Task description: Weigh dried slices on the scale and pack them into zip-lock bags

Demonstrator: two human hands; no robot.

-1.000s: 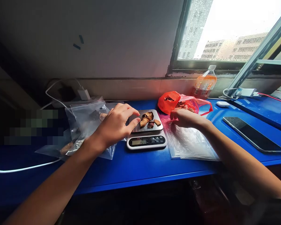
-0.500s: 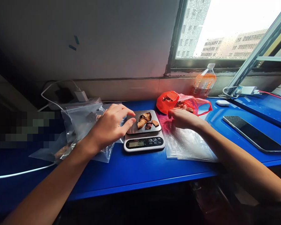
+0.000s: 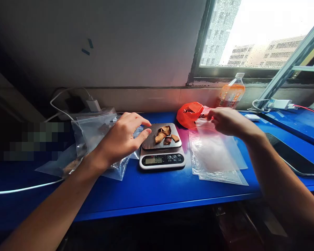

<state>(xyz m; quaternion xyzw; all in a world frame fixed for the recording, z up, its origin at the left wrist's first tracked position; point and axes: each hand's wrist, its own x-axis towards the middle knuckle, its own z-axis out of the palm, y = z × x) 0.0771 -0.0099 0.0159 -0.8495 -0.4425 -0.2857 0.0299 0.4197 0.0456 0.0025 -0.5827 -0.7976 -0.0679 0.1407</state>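
Note:
A small digital scale (image 3: 148, 142) stands on the blue table, its display lit. Several dried brown slices (image 3: 162, 134) lie on its metal plate. At the plate's left edge hovers my left hand (image 3: 127, 136), thumb and fingers apart with nothing between them. My right hand (image 3: 226, 120) pinches the far edge of a clear plastic bag (image 3: 217, 155), whose top is raised off the other bags (image 3: 199, 174) under it. Just behind that hand sits a red plastic bag (image 3: 186, 120) with more dried pieces in it, partly hidden by the hand.
Filled clear bags (image 3: 92, 134) lie left of the scale, near a white charger and cable (image 3: 93, 105). An orange drink bottle (image 3: 231, 92) stands behind the red bag. A phone (image 3: 298, 162) and a white earbud case (image 3: 252, 118) are at the right.
My right hand has moved right, pulling up the edge of the top clear bag, which has shifted on the pile. My left hand stays beside the scale.

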